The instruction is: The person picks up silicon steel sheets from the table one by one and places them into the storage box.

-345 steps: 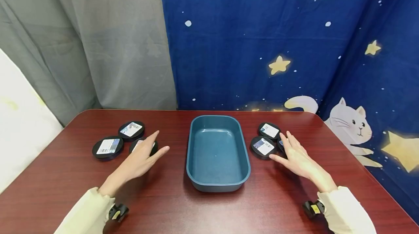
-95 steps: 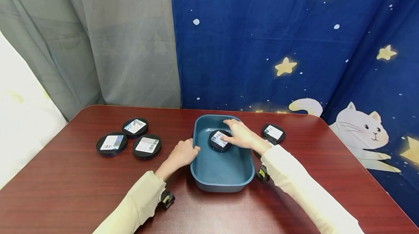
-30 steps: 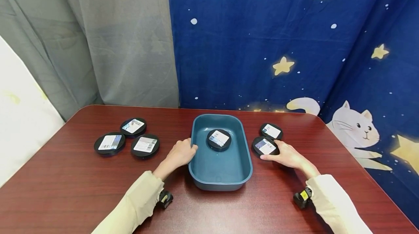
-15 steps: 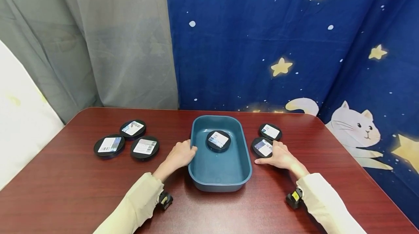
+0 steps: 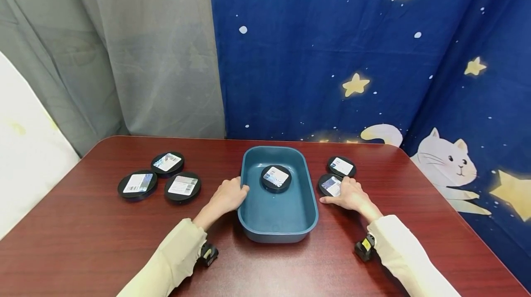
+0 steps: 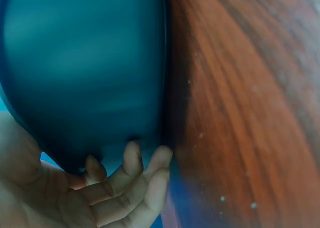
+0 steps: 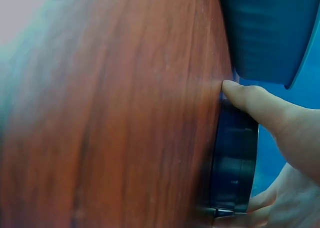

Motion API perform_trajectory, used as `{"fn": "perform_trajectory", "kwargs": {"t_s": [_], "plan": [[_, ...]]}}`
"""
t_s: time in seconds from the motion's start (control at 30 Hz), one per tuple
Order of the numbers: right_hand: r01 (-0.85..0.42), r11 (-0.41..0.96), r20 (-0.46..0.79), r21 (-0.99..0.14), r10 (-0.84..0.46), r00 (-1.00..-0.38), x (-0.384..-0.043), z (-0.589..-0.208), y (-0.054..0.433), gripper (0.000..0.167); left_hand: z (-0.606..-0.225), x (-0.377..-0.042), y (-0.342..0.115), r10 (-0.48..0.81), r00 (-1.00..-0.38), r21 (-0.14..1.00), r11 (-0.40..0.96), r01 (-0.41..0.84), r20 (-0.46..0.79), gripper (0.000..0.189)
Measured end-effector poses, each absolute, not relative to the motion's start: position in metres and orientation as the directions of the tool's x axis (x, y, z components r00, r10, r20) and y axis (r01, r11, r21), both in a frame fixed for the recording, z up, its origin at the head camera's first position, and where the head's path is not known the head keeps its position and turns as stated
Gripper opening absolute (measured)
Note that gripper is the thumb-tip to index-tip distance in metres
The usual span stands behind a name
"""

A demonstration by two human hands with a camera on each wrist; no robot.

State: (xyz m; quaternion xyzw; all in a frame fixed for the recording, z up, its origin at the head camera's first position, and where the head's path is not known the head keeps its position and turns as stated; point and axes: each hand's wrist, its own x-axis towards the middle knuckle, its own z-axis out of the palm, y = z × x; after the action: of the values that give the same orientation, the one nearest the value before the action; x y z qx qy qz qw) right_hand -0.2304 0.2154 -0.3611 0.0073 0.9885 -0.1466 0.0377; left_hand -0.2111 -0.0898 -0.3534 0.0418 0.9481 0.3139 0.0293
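A teal, deep rectangular bin (image 5: 279, 216) with rounded corners stands mid-table. One flat, round black container (image 5: 275, 179) with a white-and-blue label lies inside it, toward the far end. My left hand (image 5: 227, 197) grips the bin's left side; its fingertips press the outer wall in the left wrist view. To the right of the bin, my right hand (image 5: 352, 196) holds a second round black container (image 5: 330, 185) that rests on the table. The right wrist view puts the thumb (image 7: 245, 95) at one side of this container and the other fingers at the opposite side.
Just behind the right hand's container lies another black container (image 5: 341, 166). Left of the bin is a loose group of three alike: one at the back (image 5: 168, 164), one to the left (image 5: 138, 185) and one nearer the bin (image 5: 183, 187). Curtains hang beyond the tabletop (image 5: 265, 274).
Since the oldest frame, one container has gone from the right group into the bin, and my left hand has moved onto the bin's side. Lately my right hand has shifted left around another container.
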Motion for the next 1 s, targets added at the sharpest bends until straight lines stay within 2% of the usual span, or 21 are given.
{"fn": "perform_trajectory", "kwargs": {"t_s": [0.4, 0.9, 1.0], "plan": [[0.029, 0.952, -0.067, -0.304, 0.009, -0.998, -0.2315, -0.3596, 0.2177, 0.079, -0.3539, -0.2116, -0.0885, 0.094, -0.995, 0.604, 0.795, 0.053, -0.037, 0.018], [-0.041, 0.929, 0.004, -0.368, -0.042, -0.999, -0.2276, -0.3574, 0.2223, 0.073, -0.3541, -0.2114, -0.0898, 0.099, -0.995, 0.605, 0.794, 0.060, -0.030, 0.018], [-0.058, 0.919, 0.021, -0.390, -0.054, -0.998, -0.2270, -0.3563, 0.2234, 0.077, -0.3540, -0.2111, -0.0900, 0.099, -0.995, 0.607, 0.793, 0.060, -0.031, 0.019]]}}
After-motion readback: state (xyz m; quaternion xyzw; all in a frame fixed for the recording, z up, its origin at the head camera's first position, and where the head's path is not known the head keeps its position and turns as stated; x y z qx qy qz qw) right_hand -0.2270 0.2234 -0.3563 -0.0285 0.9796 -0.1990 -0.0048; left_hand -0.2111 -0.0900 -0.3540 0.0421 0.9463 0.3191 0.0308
